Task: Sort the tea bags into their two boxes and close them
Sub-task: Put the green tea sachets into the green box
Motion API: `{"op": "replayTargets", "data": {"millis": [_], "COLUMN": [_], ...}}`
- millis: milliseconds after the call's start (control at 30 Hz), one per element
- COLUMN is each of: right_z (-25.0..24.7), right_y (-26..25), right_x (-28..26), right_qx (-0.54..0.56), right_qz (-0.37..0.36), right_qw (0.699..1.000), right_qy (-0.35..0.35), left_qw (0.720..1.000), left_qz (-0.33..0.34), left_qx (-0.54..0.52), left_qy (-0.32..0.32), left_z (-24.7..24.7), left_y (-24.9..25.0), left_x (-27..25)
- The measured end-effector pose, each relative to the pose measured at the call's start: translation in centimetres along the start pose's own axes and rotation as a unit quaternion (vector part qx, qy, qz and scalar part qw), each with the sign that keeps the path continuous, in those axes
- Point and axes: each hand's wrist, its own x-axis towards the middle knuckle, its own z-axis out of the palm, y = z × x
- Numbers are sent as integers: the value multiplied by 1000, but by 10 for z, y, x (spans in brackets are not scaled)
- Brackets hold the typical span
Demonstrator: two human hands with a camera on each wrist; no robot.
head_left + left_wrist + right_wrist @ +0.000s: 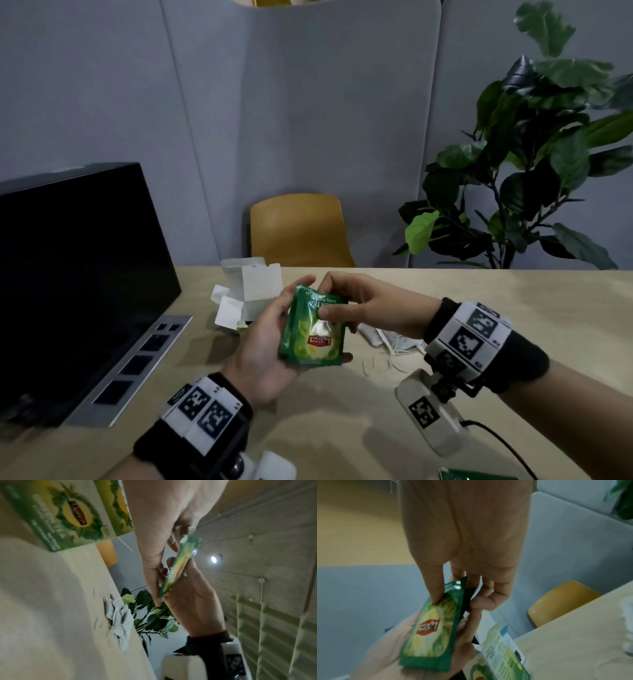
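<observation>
A small stack of green tea sachets (313, 330) lies in my left hand (270, 339), held above the table with the fingers curled round its edges. My right hand (337, 298) pinches the stack's far end between thumb and fingers. In the right wrist view the thumb presses on the top sachet (429, 632). Just behind my hands stands the green tea box (248, 296), open with its white flaps up; its printed side (68, 515) shows in the left wrist view. A loose pile of white tea bags (387, 339) lies on the table under my right forearm. A second box cannot be made out.
A black monitor (75, 274) stands on the left of the wooden table (342, 428). Beyond the far edge are a yellow chair (301, 229) and a leafy plant (534, 164). Something green (476, 474) lies at the near right edge. A cable (503, 445) runs from my right wrist.
</observation>
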Motion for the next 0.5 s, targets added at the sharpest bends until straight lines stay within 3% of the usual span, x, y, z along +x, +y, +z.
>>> {"op": "replayTargets", "data": {"millis": [100,233,400,500], "right_z": [10,19,23,19], "right_y": [-1,0,-4,-12], "right_x": [10,20,27,34], "right_qx": [-30,-82,-63,-86], "right_qz": [-23,-81,-62,-77], "right_qw": [999,993,994,991], "right_qy": [22,24,56,68], "left_qw": [999,993,974,944], "left_qz": [-20,-18,29,75], "left_qx": [-11,112,221,323], "left_qy": [-29,-44,-30,1], "left_z": [-4,-13,-23,-25], "left_y": [7,11,28,46], "left_x": [-8,-14,-20,-19]}}
